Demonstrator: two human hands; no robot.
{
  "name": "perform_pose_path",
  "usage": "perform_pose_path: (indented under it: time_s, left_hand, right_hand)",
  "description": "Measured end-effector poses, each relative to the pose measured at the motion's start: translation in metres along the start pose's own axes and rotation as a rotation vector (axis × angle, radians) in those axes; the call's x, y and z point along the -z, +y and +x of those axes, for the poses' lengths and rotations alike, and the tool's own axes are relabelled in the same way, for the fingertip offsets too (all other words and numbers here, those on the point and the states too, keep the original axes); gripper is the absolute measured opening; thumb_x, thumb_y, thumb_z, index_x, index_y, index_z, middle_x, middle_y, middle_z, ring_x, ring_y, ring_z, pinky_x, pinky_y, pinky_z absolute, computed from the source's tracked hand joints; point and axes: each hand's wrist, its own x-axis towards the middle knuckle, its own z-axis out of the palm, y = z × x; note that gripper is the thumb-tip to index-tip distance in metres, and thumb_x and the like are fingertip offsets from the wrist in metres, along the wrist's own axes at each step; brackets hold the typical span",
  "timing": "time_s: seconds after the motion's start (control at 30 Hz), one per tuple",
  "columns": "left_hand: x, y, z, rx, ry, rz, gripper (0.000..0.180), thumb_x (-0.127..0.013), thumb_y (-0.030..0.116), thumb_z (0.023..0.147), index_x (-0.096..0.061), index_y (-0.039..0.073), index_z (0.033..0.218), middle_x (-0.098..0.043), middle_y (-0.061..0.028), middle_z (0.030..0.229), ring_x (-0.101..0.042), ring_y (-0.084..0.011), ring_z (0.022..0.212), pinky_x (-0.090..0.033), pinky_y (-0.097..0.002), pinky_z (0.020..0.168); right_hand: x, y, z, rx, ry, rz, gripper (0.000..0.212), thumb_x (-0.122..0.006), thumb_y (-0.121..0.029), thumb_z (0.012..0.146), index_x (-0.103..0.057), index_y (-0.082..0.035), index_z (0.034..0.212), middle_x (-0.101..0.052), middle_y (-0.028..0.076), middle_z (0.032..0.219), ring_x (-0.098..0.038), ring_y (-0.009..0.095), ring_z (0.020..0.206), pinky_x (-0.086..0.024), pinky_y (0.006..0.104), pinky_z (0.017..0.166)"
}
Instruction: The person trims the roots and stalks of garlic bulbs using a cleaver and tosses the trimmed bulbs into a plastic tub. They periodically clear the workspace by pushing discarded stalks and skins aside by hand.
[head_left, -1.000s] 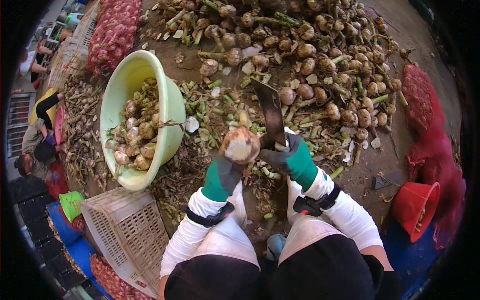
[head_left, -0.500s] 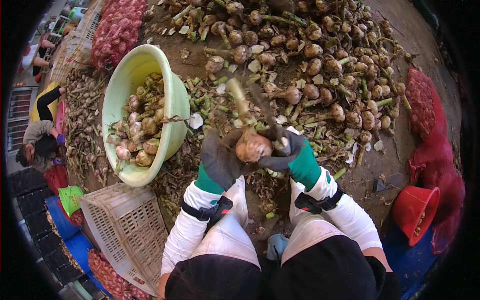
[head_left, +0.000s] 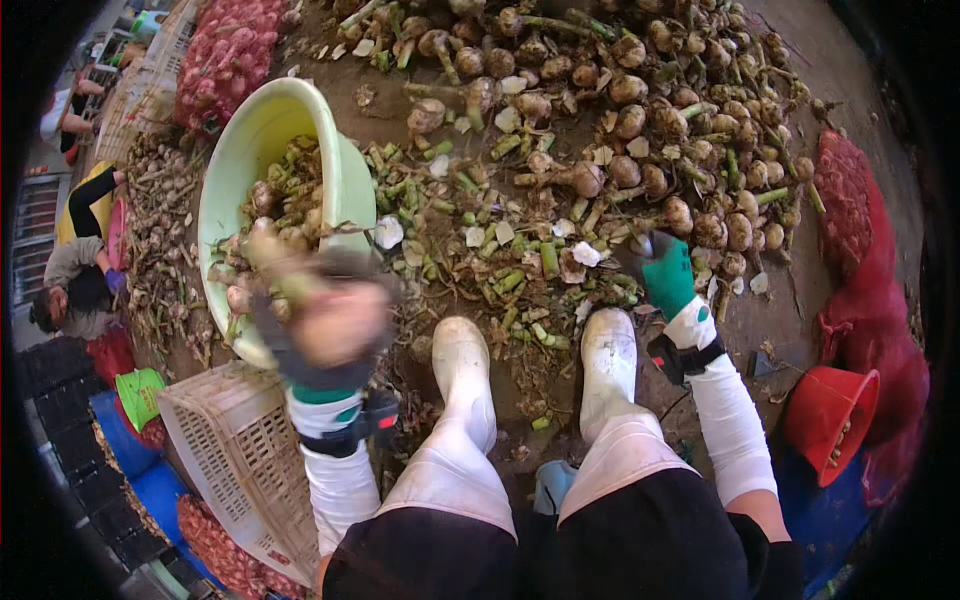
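Note:
My left hand [head_left: 325, 368], in a dark and green glove, is blurred by motion at the right side of a pale green tub [head_left: 352, 205]. A garlic bulb [head_left: 342, 322] with its thick stalk is in its grip, the stalk end over the tub rim. Inside the tub lie several garlic bulbs [head_left: 300, 205]. My right hand [head_left: 668, 268], gloved alike, is low over the heap's near edge, beside loose garlic bulbs [head_left: 678, 216]. Its fingers are curled and dark, and what they hold cannot be made out.
Cut stalks and dry leaves [head_left: 510, 270] cover the ground before my white boots [head_left: 610, 350]. A plastic crate [head_left: 240, 450] stands at the left, a red bucket [head_left: 835, 425] and red net sack [head_left: 880, 330] at the right. Another person [head_left: 75, 270] sits far left.
My hands have parted. The left swung left to the tub with the garlic bulb, while the right moved right and slightly forward, toward the heap.

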Motion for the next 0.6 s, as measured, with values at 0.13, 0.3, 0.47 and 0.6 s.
perform_pose_path:
  time_s: [0.13,0.3,0.47,0.6]
  left_hand:
    - [0.069,0.022,0.0,-0.232,-0.255,-0.551,0.038,-0.035,0.042,0.097,-0.05,0.012,0.115,-0.051,0.0021,0.087,-0.054,-0.0123,0.083,-0.039,-0.0231,0.052]
    - [0.052,-0.06,0.025,-0.04,0.06,0.698,0.054,-0.043,0.043,0.092,-0.049,0.001,0.127,-0.058,-0.0156,0.117,-0.058,-0.0303,0.105,-0.046,-0.0424,0.091]
    - [0.055,-0.103,0.028,-0.147,-0.288,1.989,0.063,-0.062,0.031,0.084,-0.039,0.0,0.134,-0.049,-0.0153,0.131,-0.047,-0.0287,0.119,-0.035,-0.0388,0.102]
    - [0.059,-0.085,0.037,0.581,-0.324,1.064,0.054,-0.058,0.025,0.088,-0.038,0.002,0.132,-0.047,-0.0167,0.13,-0.048,-0.026,0.117,-0.035,-0.0359,0.103]
  right_hand:
    - [-0.023,-0.053,0.051,0.276,0.131,-0.362,0.039,-0.068,-0.032,0.076,-0.06,-0.007,0.104,-0.064,0.017,0.093,-0.062,0.035,0.083,-0.049,0.0425,0.07]
    - [-0.057,-0.029,0.101,0.305,0.019,-0.408,0.045,-0.07,-0.012,0.068,-0.056,-0.01,0.111,-0.064,0.019,0.094,-0.06,0.04,0.087,-0.049,0.047,0.073]
    - [-0.06,-0.099,-0.003,0.723,-0.101,0.009,0.035,-0.069,-0.01,0.069,-0.062,-0.01,0.103,-0.065,0.015,0.096,-0.064,0.035,0.081,-0.053,0.039,0.066]
    - [-0.042,-0.124,-0.044,0.883,-0.306,0.055,0.036,-0.07,-0.009,0.066,-0.063,-0.012,0.1,-0.06,0.009,0.118,-0.065,0.031,0.087,-0.053,0.0364,0.069]
